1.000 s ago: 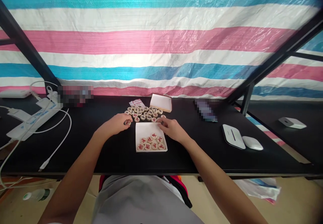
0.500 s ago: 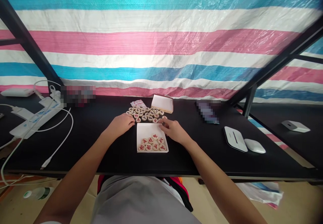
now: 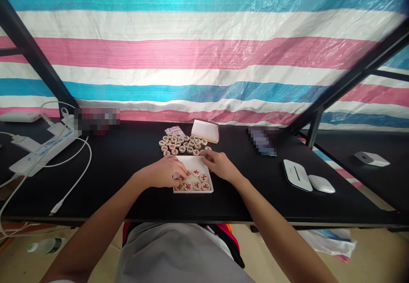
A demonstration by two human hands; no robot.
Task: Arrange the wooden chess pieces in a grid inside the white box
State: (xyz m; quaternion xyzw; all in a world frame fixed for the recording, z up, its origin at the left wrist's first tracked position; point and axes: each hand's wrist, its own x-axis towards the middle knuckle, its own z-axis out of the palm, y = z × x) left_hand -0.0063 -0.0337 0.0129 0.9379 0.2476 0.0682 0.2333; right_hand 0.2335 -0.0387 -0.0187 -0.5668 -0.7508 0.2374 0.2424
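A white open box [image 3: 193,162] on the black desk holds several round Chinese chess pieces [image 3: 197,185] with red characters. Over its left side, my left hand [image 3: 164,171] is closed, with the pale edge of a Chinese chess piece [image 3: 176,175] showing at its fingers. My right hand [image 3: 220,164] rests at the box's far right corner, fingers curled together; whether they grip the rim or a piece there is hidden. Beyond the box, many loose pieces [image 3: 182,149] with black or red characters lie face up in a cluster.
Behind the cluster lie the box lid [image 3: 206,130] and a pink-and-white packet [image 3: 174,131]. To the right are a blurred phone-like object [image 3: 262,141], a white flat device [image 3: 298,175] and a mouse [image 3: 321,184]. A power strip [image 3: 44,151] with white cables is at left.
My left hand has moved from the left end of the loose pieces toward me and right, over the box, with a piece in it. My right hand has stayed at the corner.
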